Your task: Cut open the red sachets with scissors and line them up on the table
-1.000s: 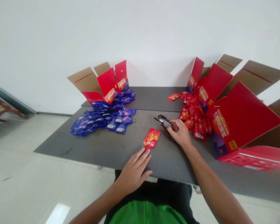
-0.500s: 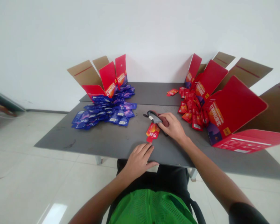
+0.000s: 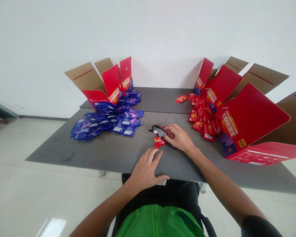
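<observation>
Our right hand slid the scissors onto the sachet; grip clenched them, left hand lay open; a slip could nick the sachet.

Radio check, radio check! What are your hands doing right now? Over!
Right hand gripping black-handled scissors. Left hand flat on grey table, just below red sachet. Pile of red sachets off to the right.
</observation>
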Demonstrator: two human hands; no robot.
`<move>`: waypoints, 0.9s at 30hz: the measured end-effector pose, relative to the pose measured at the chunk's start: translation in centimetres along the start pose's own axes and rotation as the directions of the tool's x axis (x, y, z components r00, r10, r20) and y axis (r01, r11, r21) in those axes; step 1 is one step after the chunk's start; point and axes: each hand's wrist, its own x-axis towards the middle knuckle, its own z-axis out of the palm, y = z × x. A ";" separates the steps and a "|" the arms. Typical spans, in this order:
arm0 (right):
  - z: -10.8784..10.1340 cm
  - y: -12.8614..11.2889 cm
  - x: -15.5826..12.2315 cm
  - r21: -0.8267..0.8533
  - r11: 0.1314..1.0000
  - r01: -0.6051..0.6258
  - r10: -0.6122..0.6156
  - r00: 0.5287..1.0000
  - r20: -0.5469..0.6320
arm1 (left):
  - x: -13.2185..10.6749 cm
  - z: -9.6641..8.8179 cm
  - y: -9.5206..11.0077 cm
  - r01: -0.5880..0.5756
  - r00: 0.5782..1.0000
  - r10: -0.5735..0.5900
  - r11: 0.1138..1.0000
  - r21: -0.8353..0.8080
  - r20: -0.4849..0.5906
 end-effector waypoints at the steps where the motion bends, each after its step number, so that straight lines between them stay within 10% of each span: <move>1: 0.2 0.3 0.0 0.014 1.000 -0.017 0.017 1.000 -0.013 | 0.2 0.0 0.0 -0.008 1.000 0.008 1.000 0.010 0.006; 17: 0.4 -0.8 -1.1 0.043 0.999 -0.019 0.023 0.993 -0.113 | -2.2 0.3 1.5 -0.094 0.995 0.092 0.991 0.094 0.031; 23: 2.5 -4.7 -2.3 0.063 0.966 0.250 -0.256 0.957 0.134 | -3.5 1.4 1.3 -0.111 0.994 0.113 0.978 0.179 0.000; 27: 3.4 -3.0 -1.4 0.025 0.977 0.214 -0.215 0.963 0.165 | -3.6 1.6 1.0 -0.113 0.993 0.115 0.980 0.161 -0.002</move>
